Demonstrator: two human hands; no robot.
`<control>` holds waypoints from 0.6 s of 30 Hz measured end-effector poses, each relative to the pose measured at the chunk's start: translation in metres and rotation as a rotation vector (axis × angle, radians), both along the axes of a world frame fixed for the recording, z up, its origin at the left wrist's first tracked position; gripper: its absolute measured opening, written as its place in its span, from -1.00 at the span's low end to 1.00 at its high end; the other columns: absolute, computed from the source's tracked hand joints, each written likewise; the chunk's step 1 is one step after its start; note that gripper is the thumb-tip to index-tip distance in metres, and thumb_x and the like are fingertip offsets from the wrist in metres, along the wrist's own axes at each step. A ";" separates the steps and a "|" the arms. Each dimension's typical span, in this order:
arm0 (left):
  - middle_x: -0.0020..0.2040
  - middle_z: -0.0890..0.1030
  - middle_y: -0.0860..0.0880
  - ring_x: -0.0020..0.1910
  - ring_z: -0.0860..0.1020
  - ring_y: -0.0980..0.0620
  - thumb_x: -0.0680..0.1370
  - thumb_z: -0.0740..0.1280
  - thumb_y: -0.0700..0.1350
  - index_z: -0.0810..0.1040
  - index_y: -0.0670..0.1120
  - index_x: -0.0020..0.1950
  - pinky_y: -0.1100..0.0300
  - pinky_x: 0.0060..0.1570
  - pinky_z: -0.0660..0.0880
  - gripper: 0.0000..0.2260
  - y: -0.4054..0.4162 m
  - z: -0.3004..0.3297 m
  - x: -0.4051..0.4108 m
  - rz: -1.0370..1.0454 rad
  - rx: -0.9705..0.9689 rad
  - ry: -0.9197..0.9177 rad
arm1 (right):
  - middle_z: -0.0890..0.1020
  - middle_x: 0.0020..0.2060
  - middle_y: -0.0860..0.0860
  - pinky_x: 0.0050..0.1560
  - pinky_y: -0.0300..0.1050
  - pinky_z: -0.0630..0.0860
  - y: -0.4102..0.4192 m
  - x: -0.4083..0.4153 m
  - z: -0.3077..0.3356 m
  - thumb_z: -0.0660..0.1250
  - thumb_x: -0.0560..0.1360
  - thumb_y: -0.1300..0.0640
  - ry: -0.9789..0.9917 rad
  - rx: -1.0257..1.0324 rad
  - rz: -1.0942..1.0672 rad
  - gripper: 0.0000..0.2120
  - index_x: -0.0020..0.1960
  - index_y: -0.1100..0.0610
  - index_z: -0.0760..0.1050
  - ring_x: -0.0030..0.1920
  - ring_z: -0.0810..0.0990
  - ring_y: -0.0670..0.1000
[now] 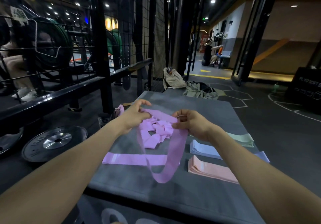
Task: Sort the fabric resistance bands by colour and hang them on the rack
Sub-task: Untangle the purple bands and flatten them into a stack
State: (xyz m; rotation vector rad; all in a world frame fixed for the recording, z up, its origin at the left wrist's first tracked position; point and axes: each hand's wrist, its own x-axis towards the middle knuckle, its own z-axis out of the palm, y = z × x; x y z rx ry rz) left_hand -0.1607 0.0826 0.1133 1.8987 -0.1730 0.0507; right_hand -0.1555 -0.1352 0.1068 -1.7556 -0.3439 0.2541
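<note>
Both hands hold one pink band (175, 152) up over the middle of a grey mat (205, 199). The left hand (134, 115) pinches the band's upper strip with curled fingers; the right hand (191, 122) grips the other end, fingers curled round the fabric. From the two hands the band hangs down in a long loop whose bottom dangles above the mat's near half.

Under the hands, at the middle of the mat, lies a tangled pile (157, 130) of more pink bands. Nearer the front edge a flat pink band (132, 159) lies stretched crosswise, its left end at the mat's left edge. Along the right edge sit three folded stacks: a green stack (243, 139) farthest, a lilac stack (203, 150) in the middle, and a peach stack (213, 170) nearest, partly hidden by the right forearm.

On the floor left of the mat lies a weight plate (54, 143). A black wire rack (111, 38) stands beyond it. A bag (172, 79) sits past the mat's far edge.
</note>
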 end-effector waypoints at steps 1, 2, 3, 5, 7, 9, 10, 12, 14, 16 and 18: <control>-0.20 0.40 -0.10 -0.30 0.36 0.04 0.51 0.26 -0.34 0.43 0.04 -0.04 0.28 -0.31 0.32 -0.74 0.001 0.000 -0.001 0.009 -0.027 0.001 | 0.53 -0.32 0.06 -0.39 -0.28 0.43 -0.002 -0.002 -0.001 0.37 0.39 0.47 0.004 -0.013 -0.001 -0.75 -0.11 0.15 0.50 -0.34 0.50 0.01; -0.24 0.40 -0.07 -0.34 0.36 0.07 0.54 0.23 -0.34 0.45 -0.01 -0.04 0.34 -0.39 0.32 -0.79 0.002 0.000 -0.001 0.024 -0.044 0.009 | 0.53 -0.32 0.06 -0.39 -0.30 0.43 -0.005 -0.004 -0.002 0.34 0.39 0.50 0.007 -0.015 -0.011 -0.73 -0.10 0.16 0.50 -0.32 0.50 0.01; -0.27 0.42 -0.04 -0.37 0.39 0.12 0.55 0.21 -0.34 0.46 -0.06 -0.04 0.41 -0.47 0.32 -0.81 0.003 0.000 -0.001 0.038 -0.062 0.013 | 0.53 -0.31 0.05 -0.39 -0.32 0.43 -0.007 -0.004 -0.003 0.32 0.39 0.53 0.009 -0.012 -0.027 -0.71 -0.10 0.16 0.49 -0.32 0.51 0.00; -0.27 0.47 0.00 -0.45 0.46 0.26 0.56 0.18 -0.36 0.48 -0.13 0.02 0.49 -0.54 0.29 -0.83 0.002 -0.002 -0.004 0.058 -0.093 0.002 | 0.52 -0.30 0.05 -0.36 -0.33 0.45 -0.010 -0.005 -0.005 0.32 0.39 0.53 -0.031 -0.033 -0.068 -0.71 -0.11 0.16 0.49 -0.32 0.50 -0.03; -0.23 0.51 0.02 -0.40 0.48 0.30 0.57 0.18 -0.37 0.48 -0.18 0.07 0.52 -0.52 0.30 -0.82 0.001 -0.005 -0.004 0.067 -0.128 -0.001 | 0.53 -0.31 0.02 -0.29 -0.32 0.46 -0.009 -0.005 -0.006 0.37 0.38 0.48 -0.158 -0.152 -0.158 -0.74 -0.16 0.13 0.49 -0.30 0.49 -0.05; -0.22 0.51 0.02 -0.30 0.44 0.18 0.57 0.16 -0.38 0.48 -0.18 0.08 0.51 -0.50 0.32 -0.81 0.000 -0.007 -0.003 0.087 -0.151 0.004 | 0.53 -0.35 -0.05 -0.27 -0.35 0.43 -0.008 -0.005 -0.006 0.41 0.38 0.38 -0.328 -0.338 -0.283 -0.81 -0.20 0.12 0.50 -0.32 0.47 -0.09; -0.24 0.50 0.01 -0.30 0.41 0.14 0.57 0.15 -0.37 0.49 -0.17 0.06 0.49 -0.48 0.32 -0.81 -0.001 -0.008 -0.002 0.101 -0.143 0.004 | 0.53 -0.36 -0.08 -0.30 -0.36 0.40 -0.007 -0.005 -0.006 0.41 0.38 0.34 -0.398 -0.429 -0.323 -0.85 -0.19 0.12 0.51 -0.34 0.46 -0.12; -0.22 0.49 0.00 -0.30 0.36 0.11 0.58 0.14 -0.34 0.49 -0.16 0.06 0.42 -0.38 0.33 -0.82 0.000 -0.009 0.001 0.134 -0.106 0.009 | 0.54 -0.34 -0.05 -0.29 -0.30 0.39 -0.006 -0.006 -0.006 0.39 0.40 0.30 -0.476 -0.547 -0.333 -0.90 -0.16 0.13 0.53 -0.35 0.45 -0.11; -0.18 0.48 0.00 -0.29 0.36 0.11 0.58 0.14 -0.33 0.47 -0.15 0.08 0.40 -0.36 0.32 -0.82 0.001 -0.010 0.003 0.152 -0.087 0.026 | 0.58 -0.28 0.02 -0.24 -0.27 0.39 -0.005 -0.006 -0.009 0.35 0.41 0.32 -0.506 -0.610 -0.292 -0.89 -0.08 0.19 0.55 -0.29 0.49 -0.02; -0.13 0.50 -0.04 -0.23 0.40 0.09 0.53 0.20 -0.38 0.42 -0.13 0.13 0.43 -0.33 0.35 -0.76 0.003 -0.009 0.000 0.098 -0.046 0.054 | 0.59 -0.25 0.06 -0.24 -0.28 0.38 -0.004 -0.005 -0.011 0.33 0.40 0.36 -0.534 -0.627 -0.279 -0.85 -0.04 0.24 0.55 -0.25 0.50 0.02; -0.11 0.58 -0.06 -0.13 0.47 0.05 0.44 0.31 -0.43 0.36 -0.06 0.20 0.35 -0.14 0.39 -0.57 0.006 -0.010 -0.005 -0.094 0.057 0.134 | 0.60 -0.24 0.09 -0.22 -0.22 0.43 -0.002 -0.006 -0.011 0.29 0.38 0.41 -0.557 -0.554 -0.335 -0.83 -0.07 0.25 0.55 -0.24 0.51 0.03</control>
